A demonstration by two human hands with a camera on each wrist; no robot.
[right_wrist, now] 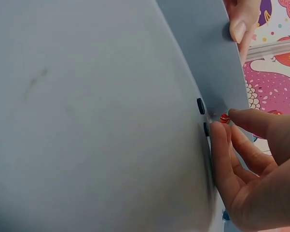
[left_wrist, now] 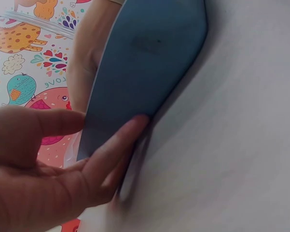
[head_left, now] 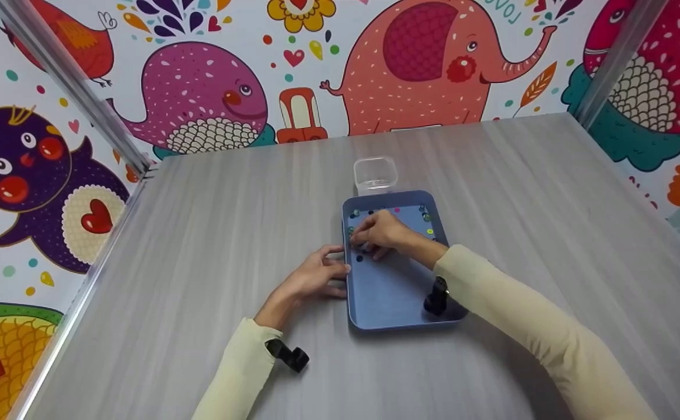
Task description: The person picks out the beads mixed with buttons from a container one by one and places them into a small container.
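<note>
A blue rectangular tray (head_left: 389, 294) lies on the table. My left hand (head_left: 313, 277) grips its left wall, with a thumb (right_wrist: 239, 31) over the rim and the other fingers (left_wrist: 113, 150) along the outside. Reaching over the tray, my right hand (head_left: 383, 230) is low at the inner left side. Its thumb and index finger pinch a small red-and-green marble (right_wrist: 225, 117) close to the wall. Two dark round discs (right_wrist: 200, 106) sit just beside those fingertips.
Green glass marbles (head_left: 426, 217), a yellow piece (head_left: 430, 231) and a pink piece (head_left: 397, 210) lie in the tray's far part. Behind the tray stands a clear plastic container (head_left: 375, 186). Patterned panels (head_left: 310, 58) border the grey table (head_left: 229, 221).
</note>
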